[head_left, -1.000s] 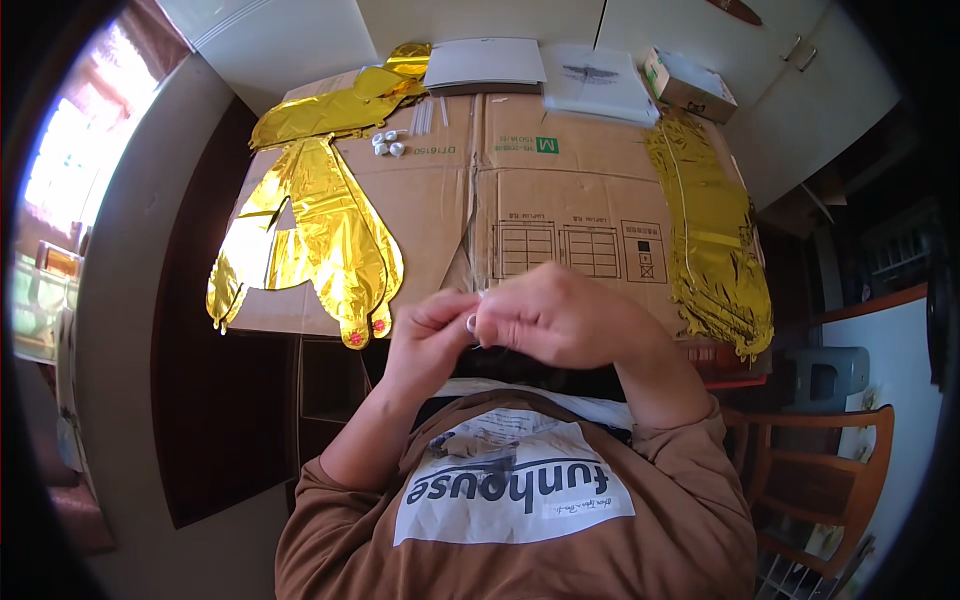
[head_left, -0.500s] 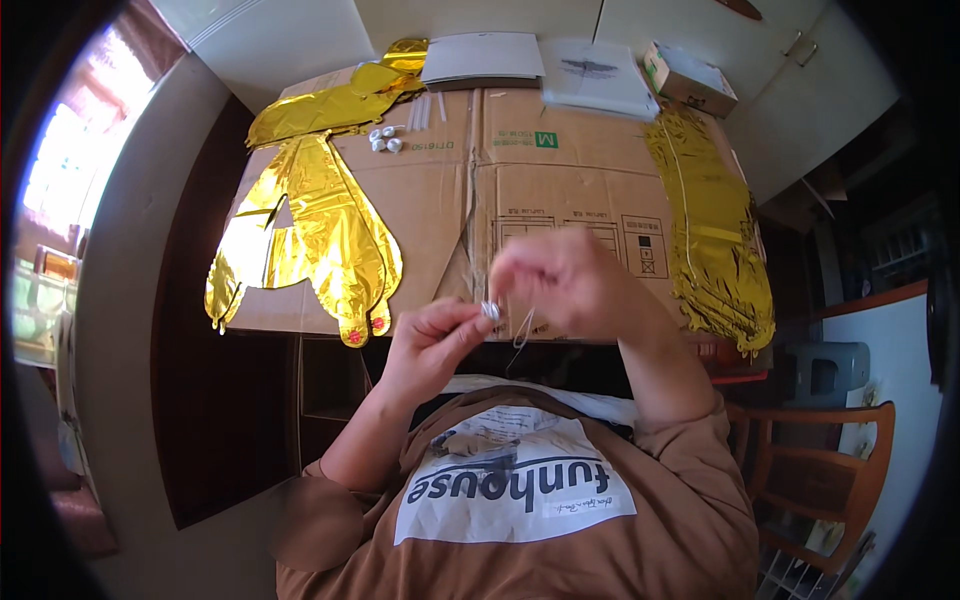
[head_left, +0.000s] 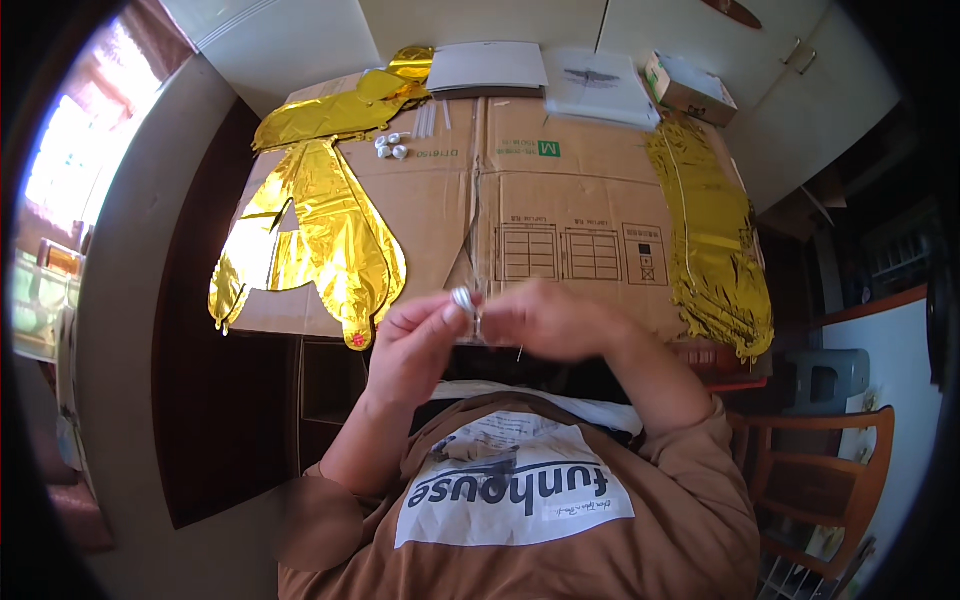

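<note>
Above the table's near edge, my left hand point(head_left: 412, 345) pinches a small roll of shiny white ribbon point(head_left: 461, 299) between thumb and fingers. My right hand point(head_left: 545, 320) is just to the right of the roll, slightly blurred, its fingers curled together at a thin strand that runs down beside the roll. A bit of the strand's tail shows below the right hand. Several similar white ribbon rolls point(head_left: 400, 152) lie on the cardboard at the back left, beside a few clear thin straws point(head_left: 430, 120).
Flattened cardboard point(head_left: 585, 200) covers the table. Flat gold foil balloons point(head_left: 345, 240) lie on the left, and another gold foil piece point(head_left: 708, 230) lies on the right. White sheets point(head_left: 487, 68), a clear packet point(head_left: 600, 95) and a small box point(head_left: 692, 88) line the back. A wooden chair point(head_left: 880, 470) stands at right.
Both hands have shifted left with the roll. My right hand has come down from above the roll to beside it, and the strand's hanging loop has mostly gone from view.
</note>
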